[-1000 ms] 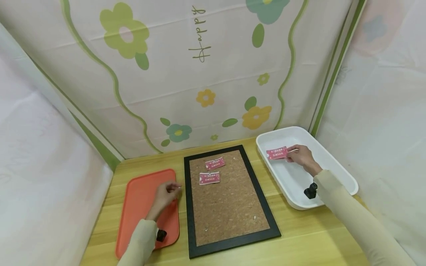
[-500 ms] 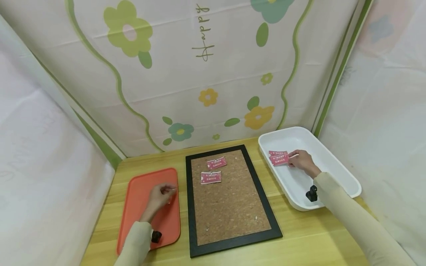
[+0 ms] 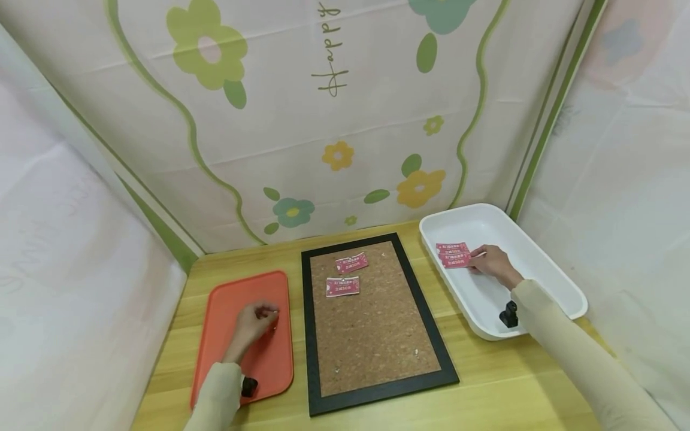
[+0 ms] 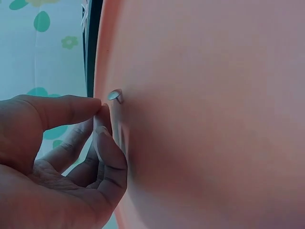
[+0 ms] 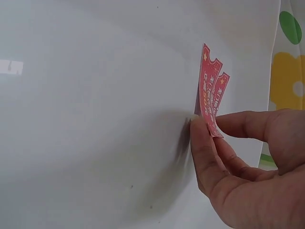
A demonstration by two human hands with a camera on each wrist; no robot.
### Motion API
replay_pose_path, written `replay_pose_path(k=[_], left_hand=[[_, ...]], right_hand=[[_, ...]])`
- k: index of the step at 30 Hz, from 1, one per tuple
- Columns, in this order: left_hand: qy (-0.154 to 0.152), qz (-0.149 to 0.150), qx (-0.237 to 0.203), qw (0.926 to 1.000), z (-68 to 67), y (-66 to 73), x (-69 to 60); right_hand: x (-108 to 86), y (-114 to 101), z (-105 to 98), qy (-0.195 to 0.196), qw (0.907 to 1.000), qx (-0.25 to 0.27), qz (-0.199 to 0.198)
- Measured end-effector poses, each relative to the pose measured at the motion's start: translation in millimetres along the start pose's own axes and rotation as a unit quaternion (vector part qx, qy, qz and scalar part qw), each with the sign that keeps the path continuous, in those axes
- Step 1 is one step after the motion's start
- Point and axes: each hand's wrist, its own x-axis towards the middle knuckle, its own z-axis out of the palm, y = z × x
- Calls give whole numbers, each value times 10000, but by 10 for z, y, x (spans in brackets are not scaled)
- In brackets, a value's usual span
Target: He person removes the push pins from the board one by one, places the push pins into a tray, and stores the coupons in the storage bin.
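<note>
Coupons (image 3: 454,256): head view's right, long axis sideways, pinched by right hand (image 3: 495,265)
Thumbtack (image 4: 115,96): beside curled left hand (image 3: 252,324), lower left; whether gripped, cannot tell
Corkboard (image 3: 372,335): between hands

Table (image 3: 496,383), red tray (image 3: 226,299), corkboard (image 3: 372,335), white tub (image 3: 485,224)

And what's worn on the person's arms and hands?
Long plain cream fabric left sleeve and matching right sleeve. Small black blocky left wrist device and right wrist device. Left hand and right hand: no gloves. No cables or markings visible.
</note>
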Motion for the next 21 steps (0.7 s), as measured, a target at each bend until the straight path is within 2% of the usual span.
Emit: replay_pose_path(k=[6, 21], left_hand=[[105, 126, 257, 9995, 40, -24, 5], [204, 128, 333, 9992, 70, 2, -19]], right_hand=[[3, 10, 8, 53, 10000, 28, 12], [-8, 63, -63, 98, 9997, -160, -177]])
